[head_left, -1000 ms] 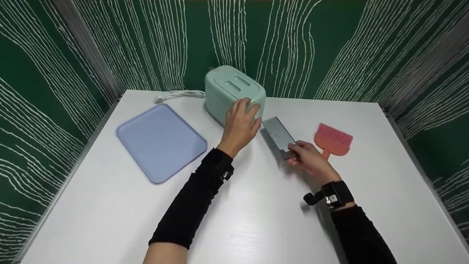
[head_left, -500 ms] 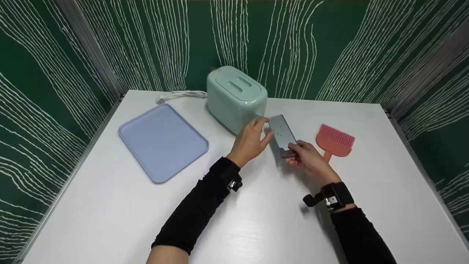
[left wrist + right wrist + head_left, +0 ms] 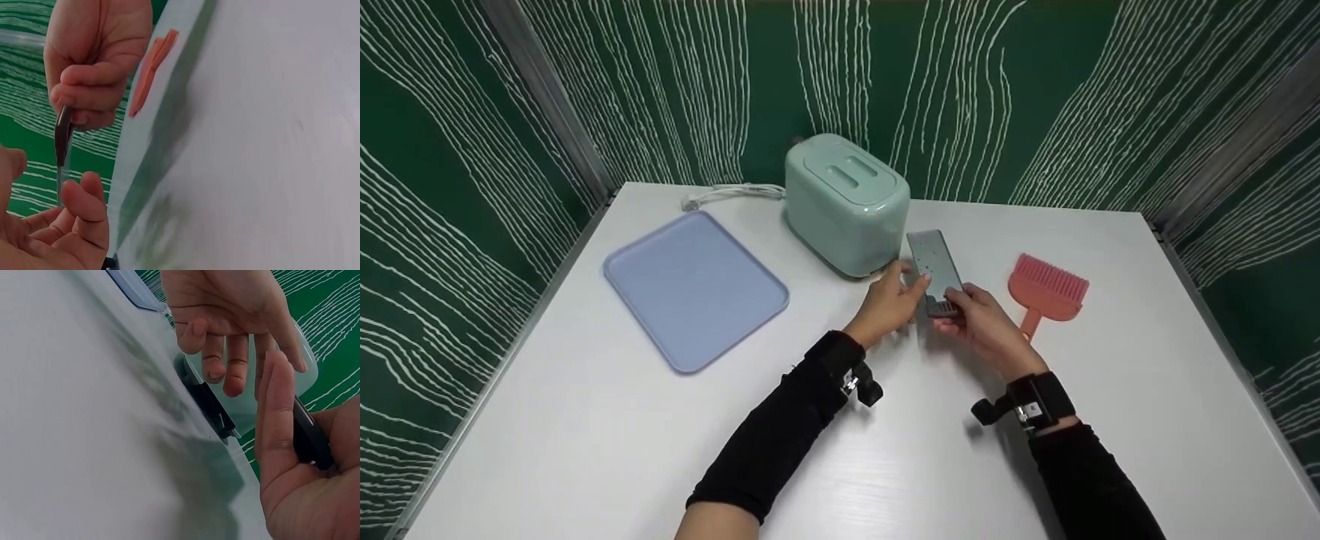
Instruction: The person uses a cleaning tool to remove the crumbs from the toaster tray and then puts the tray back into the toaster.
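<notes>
My right hand (image 3: 986, 330) pinches the slotted near end of a flat grey metal crumb tray (image 3: 934, 259), thumb on top. Small dark specks dot the tray. In the left wrist view the crumb tray (image 3: 63, 138) appears edge-on, raised off the table. My left hand (image 3: 885, 304) is at the tray's left edge, its fingers loosely bent; whether they touch it I cannot tell. The right wrist view shows the left hand (image 3: 230, 326) with fingers apart and nothing gripped. Just behind that hand stands a mint-green toaster (image 3: 844, 214), its two slots covered by a lid.
A blue square tray (image 3: 697, 292) lies on the white table (image 3: 840, 450) to the left. A red brush (image 3: 1046, 289) lies right of my right hand. The toaster's white cord (image 3: 735, 193) is bundled at the back. Green walls (image 3: 765, 75) enclose the table.
My left hand has left the toaster's front end and come down and right to the crumb tray. The crumb tray has turned slightly in my right hand, its far end now higher in view.
</notes>
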A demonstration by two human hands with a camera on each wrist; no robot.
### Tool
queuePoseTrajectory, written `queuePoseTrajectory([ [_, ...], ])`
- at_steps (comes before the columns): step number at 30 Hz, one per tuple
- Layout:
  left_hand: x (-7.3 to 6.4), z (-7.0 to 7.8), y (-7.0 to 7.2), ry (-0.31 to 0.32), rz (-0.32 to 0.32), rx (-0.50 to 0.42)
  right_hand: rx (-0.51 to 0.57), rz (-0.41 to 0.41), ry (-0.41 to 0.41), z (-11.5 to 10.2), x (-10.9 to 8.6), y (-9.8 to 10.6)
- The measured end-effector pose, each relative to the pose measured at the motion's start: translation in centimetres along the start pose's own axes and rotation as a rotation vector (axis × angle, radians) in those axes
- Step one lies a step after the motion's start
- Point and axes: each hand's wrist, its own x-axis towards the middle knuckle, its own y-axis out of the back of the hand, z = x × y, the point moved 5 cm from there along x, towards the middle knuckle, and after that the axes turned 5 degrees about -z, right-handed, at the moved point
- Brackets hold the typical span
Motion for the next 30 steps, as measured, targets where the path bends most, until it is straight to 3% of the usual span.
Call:
queuePoseTrajectory([
  [11, 0.0, -0.2, -2.0, 0.132, -0.032, -0.15, -0.18, 0.07, 0.038, 0.0, 0.4, -0.9],
  [15, -0.1, -0.2, -2.5, 0.137, -0.047, -0.199, -0.245, 0.111, 0.051, -0.1, 0.4, -1.2],
  [20, -0.2, -0.1, -3.2, 0.145, -0.051, -0.285, -0.245, 0.138, 0.066, 0.0, 0.4, -1.7],
  [30, 0.0, -0.4, -4.1, 0.119, -0.025, -0.538, -0.246, 0.166, 0.103, 0.2, 0.3, -2.5],
])
